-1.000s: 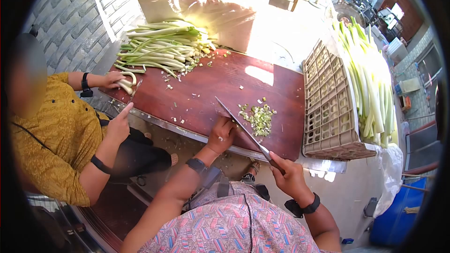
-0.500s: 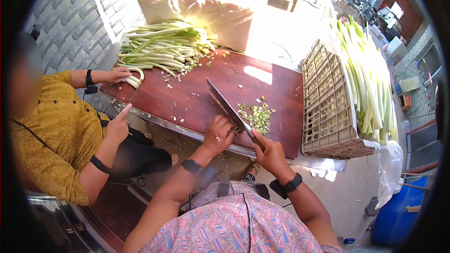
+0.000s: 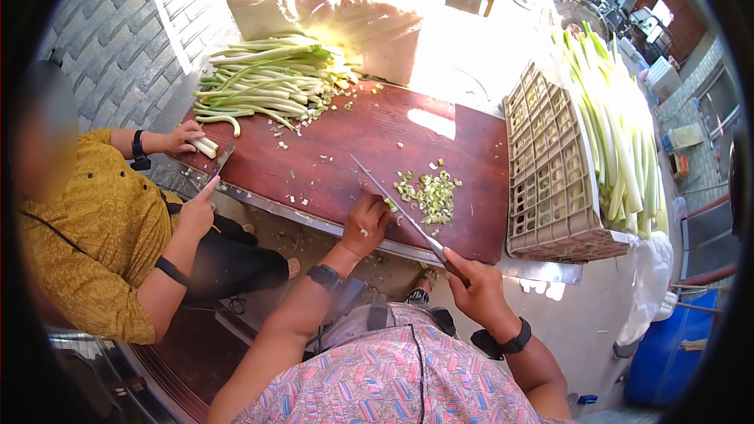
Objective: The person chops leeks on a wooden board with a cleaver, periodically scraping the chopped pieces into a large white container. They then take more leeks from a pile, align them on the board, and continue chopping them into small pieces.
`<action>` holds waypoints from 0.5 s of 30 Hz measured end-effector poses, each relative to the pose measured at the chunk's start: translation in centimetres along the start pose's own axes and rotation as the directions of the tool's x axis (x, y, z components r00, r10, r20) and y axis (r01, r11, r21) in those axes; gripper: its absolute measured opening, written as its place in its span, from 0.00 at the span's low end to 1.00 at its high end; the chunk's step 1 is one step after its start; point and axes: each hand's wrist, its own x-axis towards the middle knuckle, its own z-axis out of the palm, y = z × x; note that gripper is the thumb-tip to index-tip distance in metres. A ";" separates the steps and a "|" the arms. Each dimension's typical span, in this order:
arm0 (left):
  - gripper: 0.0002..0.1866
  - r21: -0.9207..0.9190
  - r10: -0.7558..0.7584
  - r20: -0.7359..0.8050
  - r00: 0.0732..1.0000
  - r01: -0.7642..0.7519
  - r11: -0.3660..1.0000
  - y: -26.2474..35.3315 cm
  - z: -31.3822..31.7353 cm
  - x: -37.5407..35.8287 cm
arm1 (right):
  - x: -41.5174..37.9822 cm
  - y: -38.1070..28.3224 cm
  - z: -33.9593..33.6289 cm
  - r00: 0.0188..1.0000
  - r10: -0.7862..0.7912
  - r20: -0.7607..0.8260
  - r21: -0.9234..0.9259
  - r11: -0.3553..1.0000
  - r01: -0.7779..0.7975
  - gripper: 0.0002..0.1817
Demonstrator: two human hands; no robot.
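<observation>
My right hand (image 3: 481,292) is wrapped round the handle of a long knife (image 3: 404,212), whose blade slants up and left over the red-brown board. Close beside the blade, my left hand (image 3: 365,224) is closed on a short piece of green onion (image 3: 390,204); its green end shows at the fingertips and the rest is hidden. A ring sits on one finger of that hand. Just right of the blade lies a heap of chopped green onion (image 3: 430,198).
A co-worker's hand (image 3: 184,137) holds green onion at the board's left end, with a knife (image 3: 224,159) in the other. Whole green onions (image 3: 267,78) are piled at the back left. At right stands a plastic crate (image 3: 550,180) with long green onions (image 3: 609,137) behind it.
My right hand has moved right and down, and the knife's blade has turned edge-on. My left hand stays nearly in place. The co-worker's knife has lifted, and a cut curved stalk lies apart.
</observation>
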 end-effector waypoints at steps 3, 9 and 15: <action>0.06 0.010 0.009 0.030 1.000 -0.010 1.000 -0.3 -0.2 0.1 | 0.0 -0.1 -0.2 0.999 -0.032 0.002 -0.004 0.999 0.032 0.26; 0.05 0.010 0.052 -0.025 0.998 -0.052 0.999 -0.4 0.0 0.1 | 2.0 0.1 1.3 0.998 -0.015 0.067 -0.069 0.997 0.020 0.25; 0.04 0.048 0.010 0.089 0.996 -0.014 0.999 -0.3 -0.4 -0.3 | 4.6 1.9 4.8 0.999 -0.020 -0.027 0.038 0.999 0.021 0.25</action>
